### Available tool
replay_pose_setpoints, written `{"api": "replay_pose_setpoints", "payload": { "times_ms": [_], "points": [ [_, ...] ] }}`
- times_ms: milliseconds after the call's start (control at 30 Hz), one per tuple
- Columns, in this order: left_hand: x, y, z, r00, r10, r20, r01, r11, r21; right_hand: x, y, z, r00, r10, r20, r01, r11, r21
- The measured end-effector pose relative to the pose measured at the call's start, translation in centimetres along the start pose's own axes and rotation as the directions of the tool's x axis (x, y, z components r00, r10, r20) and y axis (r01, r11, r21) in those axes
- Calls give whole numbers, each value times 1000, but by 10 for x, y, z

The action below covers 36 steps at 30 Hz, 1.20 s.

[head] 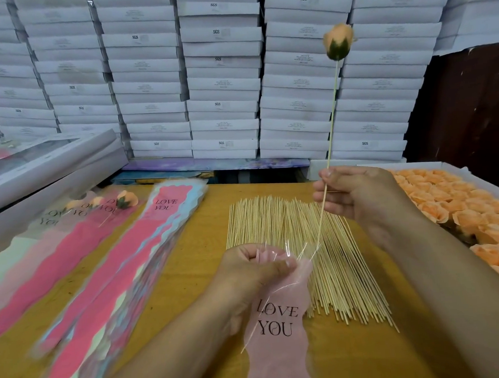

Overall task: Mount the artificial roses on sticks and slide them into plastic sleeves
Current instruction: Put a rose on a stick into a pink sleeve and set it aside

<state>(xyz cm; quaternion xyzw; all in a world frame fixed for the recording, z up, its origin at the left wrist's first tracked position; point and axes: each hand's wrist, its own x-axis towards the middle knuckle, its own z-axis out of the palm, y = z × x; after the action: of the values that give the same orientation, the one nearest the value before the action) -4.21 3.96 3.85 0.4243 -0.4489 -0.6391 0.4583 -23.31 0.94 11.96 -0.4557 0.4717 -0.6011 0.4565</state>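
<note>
Step in hand: sleeving. The peach artificial rose (pixel 339 41) is already mounted on its thin pale wooden stick (pixel 332 116) and is held high above the table. The right hand (pixel 356 192) pinches the stick low on its length. The stick's bottom tip meets the open mouth of the pink translucent plastic sleeve printed "LOVE YOU" (pixel 276 333); how far it has entered cannot be told. The left hand (pixel 252 272) pinches the sleeve's clear top edge, fingers curled.

Judgement: the next move calls for a straight downward feed with the mouth held apart.

Containers: the white open box at right (pixel 472 178) holds packed rows of loose peach rose heads (pixel 459 208). The wooden table (pixel 206 226) bears a spread of bare sticks (pixel 304 244), a stack of unused sleeves (pixel 124 269) and several finished sleeved roses (pixel 123 201).
</note>
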Motion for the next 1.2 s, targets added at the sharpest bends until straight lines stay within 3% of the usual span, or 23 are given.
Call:
{"api": "replay_pose_setpoints", "payload": {
  "times_ms": [800,1200],
  "points": [
    [2,-3,1,1000,-1,-28,1,1000,17,4,2,2,1000,0,0,0,1000,23],
    [-6,0,4,991,-58,120,40,988,147,4,-3,18,999,-51,-19,52,996,76]
  ]
}}
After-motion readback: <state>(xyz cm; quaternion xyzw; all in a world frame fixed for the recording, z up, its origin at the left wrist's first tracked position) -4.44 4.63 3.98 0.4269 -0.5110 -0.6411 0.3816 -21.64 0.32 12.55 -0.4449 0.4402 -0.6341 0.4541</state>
